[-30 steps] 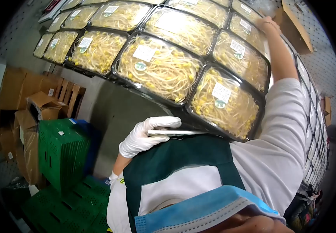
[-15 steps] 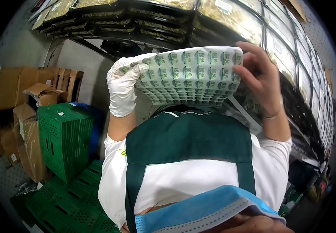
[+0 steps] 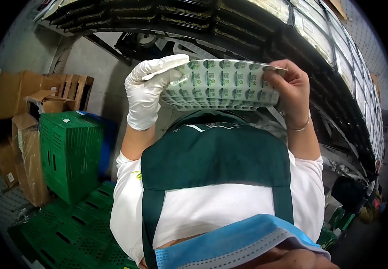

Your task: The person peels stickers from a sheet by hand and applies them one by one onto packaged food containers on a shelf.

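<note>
A sheet of round green-and-white labels (image 3: 223,80) is stretched between my two hands in front of my chest, its printed side towards me. My left hand (image 3: 146,92), in a white glove, is closed on the sheet's left edge with the thumb over the front. The bare right hand (image 3: 290,87) pinches the upper right corner between thumb and fingers. The sheet bends, and its lower rows curve away from view above my dark green apron (image 3: 216,157).
Black trays of sprout-like food (image 3: 185,20) are stacked across the top, with clear-lidded packs (image 3: 313,31) at the right. Green crates (image 3: 70,152) stand at the left beside cardboard boxes (image 3: 25,94) and a wooden pallet (image 3: 75,89).
My right hand has closed from a loose, open hold to a pinch on the sheet's corner, moving slightly down. The sheet is lower and more folded. The view has shifted.
</note>
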Tool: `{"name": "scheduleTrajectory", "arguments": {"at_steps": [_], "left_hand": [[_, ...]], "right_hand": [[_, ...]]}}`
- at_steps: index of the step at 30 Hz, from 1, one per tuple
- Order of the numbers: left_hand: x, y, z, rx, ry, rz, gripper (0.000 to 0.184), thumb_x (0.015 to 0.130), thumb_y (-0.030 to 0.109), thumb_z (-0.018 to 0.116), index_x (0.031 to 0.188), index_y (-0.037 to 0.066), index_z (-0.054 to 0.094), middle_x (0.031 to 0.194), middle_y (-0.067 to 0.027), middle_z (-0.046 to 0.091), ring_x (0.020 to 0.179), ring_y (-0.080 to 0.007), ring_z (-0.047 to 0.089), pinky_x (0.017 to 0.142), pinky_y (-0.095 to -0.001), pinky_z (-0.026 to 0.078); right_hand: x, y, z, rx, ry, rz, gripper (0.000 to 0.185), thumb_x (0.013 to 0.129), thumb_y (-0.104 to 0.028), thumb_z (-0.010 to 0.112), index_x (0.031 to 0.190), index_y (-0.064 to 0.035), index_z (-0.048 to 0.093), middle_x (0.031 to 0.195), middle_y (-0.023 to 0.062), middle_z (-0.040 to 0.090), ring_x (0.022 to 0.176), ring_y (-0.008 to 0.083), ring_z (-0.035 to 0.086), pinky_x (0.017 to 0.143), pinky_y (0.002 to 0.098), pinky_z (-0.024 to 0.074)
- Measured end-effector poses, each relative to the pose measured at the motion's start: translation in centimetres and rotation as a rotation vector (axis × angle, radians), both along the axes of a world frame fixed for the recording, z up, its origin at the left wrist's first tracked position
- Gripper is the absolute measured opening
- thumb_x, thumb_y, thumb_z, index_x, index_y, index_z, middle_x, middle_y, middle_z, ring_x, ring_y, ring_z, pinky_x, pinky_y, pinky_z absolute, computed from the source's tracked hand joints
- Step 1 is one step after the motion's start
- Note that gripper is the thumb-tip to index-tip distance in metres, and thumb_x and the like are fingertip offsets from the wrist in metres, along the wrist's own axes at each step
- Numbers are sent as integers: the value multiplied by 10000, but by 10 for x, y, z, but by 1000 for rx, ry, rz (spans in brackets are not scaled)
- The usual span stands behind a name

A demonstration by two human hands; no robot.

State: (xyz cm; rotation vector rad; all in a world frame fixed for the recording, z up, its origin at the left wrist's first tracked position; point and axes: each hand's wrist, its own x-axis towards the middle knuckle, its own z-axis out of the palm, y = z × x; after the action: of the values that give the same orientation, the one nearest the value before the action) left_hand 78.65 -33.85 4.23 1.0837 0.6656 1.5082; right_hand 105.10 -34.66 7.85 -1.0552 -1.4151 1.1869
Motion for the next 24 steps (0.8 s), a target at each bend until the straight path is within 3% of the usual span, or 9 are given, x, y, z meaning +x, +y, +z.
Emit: {"name": "scheduleTrajectory", "arguments": {"at_steps": [1,4,7,8,10,12,17,22,24], "left_hand": [[-1,2,0,-40,35,54,220,631,-107,630,799,33,607,845,-128,621,729,-150,605,662,-256,508],[3,6,-2,-112,-92,111,131,623,-65,668,674,47,625,709,-63,631,635,-103,590,586,-206,478],[10,10,1,-168,-66,89,133,617,-39,688,690,49,621,655,-33,613,567,-82,552,542,-188,438],[20,13,3,-166,-64,80,133,617,-39,688,690,49,621,655,-33,613,567,-82,552,542,-188,438],[40,21,8,-106,11,76,126,625,-49,675,697,37,619,659,-46,616,574,-86,558,547,-189,442],[55,28,11,-105,37,39,120,624,-58,669,690,26,616,658,-58,617,577,-91,562,548,-193,444],[88,41,16,-146,47,-16,116,622,-51,675,689,21,614,657,-61,616,578,-95,564,546,-199,444],[103,55,4,-333,58,-52,81,665,-20,654,658,33,593,638,-42,605,531,-77,549,484,-188,435],[101,67,-17,-406,77,-76,65,701,-11,623,666,32,589,628,-33,598,544,-72,556,486,-187,444]], "right_hand": [[-1,-1,1,-43,12,-24,51,765,-35,579,779,14,577,659,12,577,589,33,499,516,152,382],[8,0,-7,-139,45,13,161,782,-130,586,673,-15,558,542,-23,515,460,20,419,396,171,307],[24,18,-8,67,-345,-23,257,777,-230,608,657,-9,554,469,-41,445,410,16,394,358,173,296],[35,16,7,265,-695,-167,238,744,-242,636,798,-22,563,549,5,493,487,68,475,437,212,394],[43,18,37,779,-943,-271,336,707,-218,656,975,-65,524,781,56,537,690,157,537,607,269,451],[48,25,44,963,-1108,-50,448,682,-174,654,1080,-103,463,981,71,490,856,225,499,725,309,433],[64,33,36,947,-1281,25,252,638,-23,519,876,-105,516,777,14,448,678,147,480,459,225,427],[80,36,23,992,-1199,-1,174,627,-35,535,786,-107,532,716,12,478,609,141,492,433,221,407],[89,46,26,1029,-950,-91,163,647,-15,548,788,-97,539,735,28,528,609,174,522,472,218,433]]}}
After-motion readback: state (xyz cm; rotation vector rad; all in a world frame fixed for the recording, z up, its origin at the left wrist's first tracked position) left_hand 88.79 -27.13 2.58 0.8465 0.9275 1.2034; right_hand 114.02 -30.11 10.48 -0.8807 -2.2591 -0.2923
